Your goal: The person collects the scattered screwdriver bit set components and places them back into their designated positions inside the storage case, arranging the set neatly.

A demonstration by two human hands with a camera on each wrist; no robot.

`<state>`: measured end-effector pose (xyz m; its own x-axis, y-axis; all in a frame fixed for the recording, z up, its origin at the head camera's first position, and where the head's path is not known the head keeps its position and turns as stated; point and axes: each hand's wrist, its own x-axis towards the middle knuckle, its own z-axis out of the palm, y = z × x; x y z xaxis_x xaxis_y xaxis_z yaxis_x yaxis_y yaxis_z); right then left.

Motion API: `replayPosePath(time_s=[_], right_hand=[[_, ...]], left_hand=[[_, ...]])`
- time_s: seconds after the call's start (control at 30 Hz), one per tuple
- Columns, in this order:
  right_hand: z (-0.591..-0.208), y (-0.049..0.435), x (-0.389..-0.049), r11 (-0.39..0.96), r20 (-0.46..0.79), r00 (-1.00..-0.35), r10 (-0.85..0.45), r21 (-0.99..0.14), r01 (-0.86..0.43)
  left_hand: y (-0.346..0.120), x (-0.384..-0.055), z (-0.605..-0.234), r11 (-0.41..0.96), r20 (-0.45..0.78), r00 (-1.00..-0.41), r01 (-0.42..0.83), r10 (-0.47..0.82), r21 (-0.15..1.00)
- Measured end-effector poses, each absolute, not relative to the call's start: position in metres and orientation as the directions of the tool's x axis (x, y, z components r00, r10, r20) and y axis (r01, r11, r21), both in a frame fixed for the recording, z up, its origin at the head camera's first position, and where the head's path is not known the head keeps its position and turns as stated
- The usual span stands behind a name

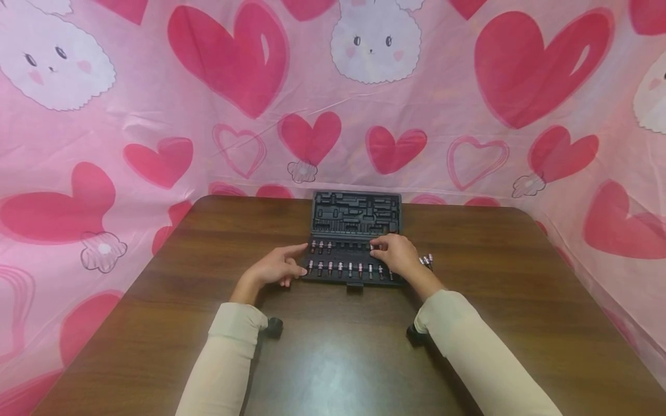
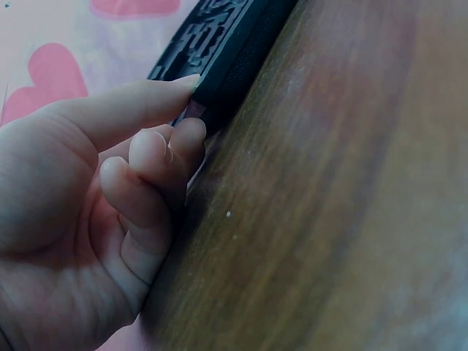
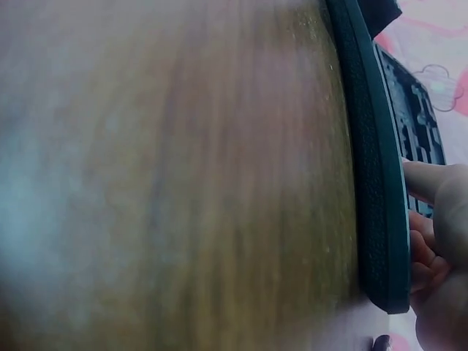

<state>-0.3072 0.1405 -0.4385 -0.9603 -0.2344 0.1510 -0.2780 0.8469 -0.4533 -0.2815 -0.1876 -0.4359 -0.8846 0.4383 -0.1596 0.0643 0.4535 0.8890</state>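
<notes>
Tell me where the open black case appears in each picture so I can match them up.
Head: the black case sits slightly below center, left hand at its left edge, right hand over its right part.
Left wrist: the black case is at upper middle, cut off by the top edge.
Right wrist: the black case runs down the right side, partly shown.
Shared landmark: the brown tabletop.
</notes>
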Motion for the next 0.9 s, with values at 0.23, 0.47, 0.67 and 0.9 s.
replayPosePath(time_s=[0.23, 0.47, 0.67, 0.9], right_hand=[[-0.4368, 0.1405, -0.3074, 0.857, 0.111, -0.963, -0.247, -0.438, -0.270], [-0.4397, 0.1411, -0.3074, 0.852, 0.119, -0.959, -0.257, -0.441, -0.282], [-0.4407, 0.1431, -0.3071, 0.833, 0.145, -0.951, -0.274, -0.458, -0.310], [-0.4397, 0.1465, -0.3061, 0.801, 0.190, -0.935, -0.298, -0.484, -0.354]], left_hand=[[-0.1877, -0.2821, -0.4358, 0.444, -0.153, -0.884, 0.068, 0.443, 0.894], [-0.1879, -0.2809, -0.4366, 0.453, -0.165, -0.884, 0.059, 0.438, 0.889], [-0.1879, -0.2802, -0.4352, 0.456, -0.171, -0.884, 0.052, 0.435, 0.889], [-0.1886, -0.2811, -0.4349, 0.453, -0.171, -0.882, 0.053, 0.439, 0.890]])
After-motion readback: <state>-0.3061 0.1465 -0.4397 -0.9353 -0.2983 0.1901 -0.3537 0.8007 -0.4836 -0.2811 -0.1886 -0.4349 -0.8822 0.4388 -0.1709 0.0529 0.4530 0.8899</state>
